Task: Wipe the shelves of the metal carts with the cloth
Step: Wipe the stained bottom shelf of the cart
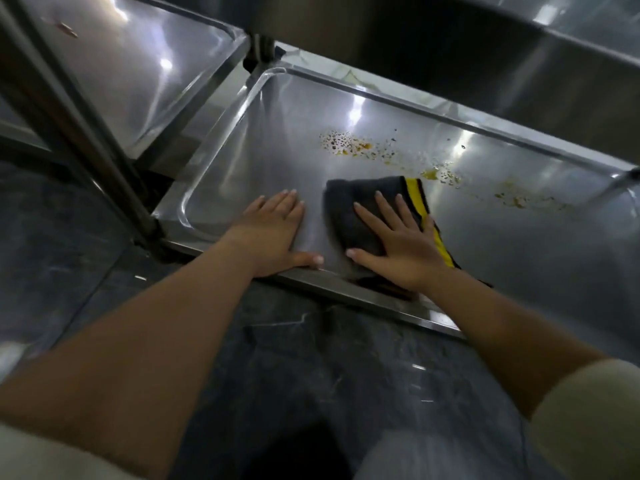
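Note:
A low steel cart shelf [277,140] lies in front of me, its raised rim running round it. Yellow-brown spatter [360,147] streaks its far middle and right part. A dark grey cloth with a yellow stripe [356,209] lies near the front edge, and my right hand [398,244] presses flat on it with straight, spread fingers. My left hand [273,233] rests flat on the bare steel just left of the cloth, thumb along the front rim.
A second cart's shelf [131,64] stands at the upper left, with a small brown mark on it. An upright post [100,161] rises at the left corner. An upper shelf [433,36] overhangs the back. Dark marble floor [298,368] lies below.

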Tool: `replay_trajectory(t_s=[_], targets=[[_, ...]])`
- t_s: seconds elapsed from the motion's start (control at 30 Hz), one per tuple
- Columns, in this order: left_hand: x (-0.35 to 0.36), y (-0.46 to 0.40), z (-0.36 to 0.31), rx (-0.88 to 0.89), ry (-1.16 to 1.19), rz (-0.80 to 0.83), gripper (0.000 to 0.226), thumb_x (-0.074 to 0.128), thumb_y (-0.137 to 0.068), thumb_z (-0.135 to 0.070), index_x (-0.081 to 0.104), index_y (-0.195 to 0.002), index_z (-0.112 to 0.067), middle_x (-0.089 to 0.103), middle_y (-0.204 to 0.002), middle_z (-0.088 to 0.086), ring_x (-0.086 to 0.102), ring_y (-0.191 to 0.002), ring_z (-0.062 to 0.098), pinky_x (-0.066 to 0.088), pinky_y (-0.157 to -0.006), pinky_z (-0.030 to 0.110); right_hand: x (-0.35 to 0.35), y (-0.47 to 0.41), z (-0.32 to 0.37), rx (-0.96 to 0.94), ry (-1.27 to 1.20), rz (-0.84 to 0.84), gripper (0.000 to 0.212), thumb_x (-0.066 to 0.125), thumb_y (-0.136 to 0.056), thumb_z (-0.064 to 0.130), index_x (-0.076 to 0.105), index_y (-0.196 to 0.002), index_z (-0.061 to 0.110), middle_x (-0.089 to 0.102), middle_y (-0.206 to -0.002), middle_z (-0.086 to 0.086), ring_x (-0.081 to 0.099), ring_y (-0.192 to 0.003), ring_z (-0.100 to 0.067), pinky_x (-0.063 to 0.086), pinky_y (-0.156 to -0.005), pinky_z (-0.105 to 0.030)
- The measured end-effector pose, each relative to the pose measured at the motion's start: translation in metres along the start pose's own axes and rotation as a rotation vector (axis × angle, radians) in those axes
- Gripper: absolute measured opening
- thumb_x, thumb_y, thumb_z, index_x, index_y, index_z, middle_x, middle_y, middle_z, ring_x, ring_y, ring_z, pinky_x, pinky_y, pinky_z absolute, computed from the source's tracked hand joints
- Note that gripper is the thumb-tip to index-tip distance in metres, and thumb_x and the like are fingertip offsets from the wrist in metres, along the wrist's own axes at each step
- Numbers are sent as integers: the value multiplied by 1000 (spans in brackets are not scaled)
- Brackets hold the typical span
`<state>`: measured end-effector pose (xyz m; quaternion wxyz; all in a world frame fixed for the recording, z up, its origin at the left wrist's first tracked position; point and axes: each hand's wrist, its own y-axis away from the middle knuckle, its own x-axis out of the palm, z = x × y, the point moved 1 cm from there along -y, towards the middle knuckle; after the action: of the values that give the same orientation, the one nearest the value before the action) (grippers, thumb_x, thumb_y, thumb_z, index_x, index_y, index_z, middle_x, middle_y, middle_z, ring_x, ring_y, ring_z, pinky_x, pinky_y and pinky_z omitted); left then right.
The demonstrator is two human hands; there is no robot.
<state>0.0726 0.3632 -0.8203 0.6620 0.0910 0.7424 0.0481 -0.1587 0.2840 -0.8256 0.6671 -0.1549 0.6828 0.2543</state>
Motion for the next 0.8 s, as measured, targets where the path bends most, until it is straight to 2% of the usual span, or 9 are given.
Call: replay_trajectory(t_s=[0.17,0.3,0.37,0.47,0.57,0.67,0.73,0.8], targets=[[1,3,-5,-6,-28,-48,97,26,-82,-78,12,-153,-13,5,-161,7,4,-148,18,6,-119,39,-2,56,-75,86,33,162,97,17,-56,99,-26,-133,59,-28,-153,13,-25,-142,-18,0,-112,-65],[4,12,-23,-104,-12,5,93,20,-85,-73,2,-152,-11,-3,-161,10,-4,-148,23,3,-119,45,-3,83,-93,41,14,240,99,20,-55,98,-27,-133,59,-34,-149,13,-31,-140,-18,-4,-110,-64],[8,27,-38,-137,25,47,90,15,-86,-72,0,-152,-12,-5,-161,10,-7,-148,24,1,-119,48,-3,94,-92,11,16,243,102,32,-61,95,-26,-135,57,-34,-150,12,-29,-141,-20,-3,-110,-63],[9,57,-66,-120,87,112,90,9,-85,-73,2,-153,-14,-3,-161,8,-5,-148,22,1,-118,50,-5,110,-84,-41,54,313,104,55,-75,72,-25,-139,49,-28,-155,2,-27,-142,-28,3,-108,-67],[1,91,-87,-105,93,178,84,17,-89,-68,3,-153,-15,2,-162,4,0,-148,17,0,-117,50,-13,121,-70,-56,38,389,93,61,-88,35,-11,-147,37,-15,-159,-7,-14,-144,-38,17,-110,-65],[-12,134,-104,-177,159,236,81,21,-92,-65,3,-153,-17,-1,-162,2,-3,-148,15,-1,-116,51,-32,144,-54,-3,-219,407,76,53,-89,2,17,-149,32,1,-160,-10,7,-145,-37,23,-114,-48],[-28,171,-113,-243,236,252,79,25,-92,-64,4,-153,-18,-1,-162,0,-3,-148,14,-2,-117,49,-58,166,-39,59,-439,380,72,48,-87,-9,30,-147,27,14,-159,-11,21,-143,-32,25,-111,-34],[-53,207,-123,-268,276,269,79,25,-92,-63,2,-153,-19,-4,-162,0,-5,-148,14,-2,-117,47,-96,189,-21,65,-573,326,69,48,-84,-14,36,-145,17,32,-152,-15,34,-138,-32,30,-108,-32]])
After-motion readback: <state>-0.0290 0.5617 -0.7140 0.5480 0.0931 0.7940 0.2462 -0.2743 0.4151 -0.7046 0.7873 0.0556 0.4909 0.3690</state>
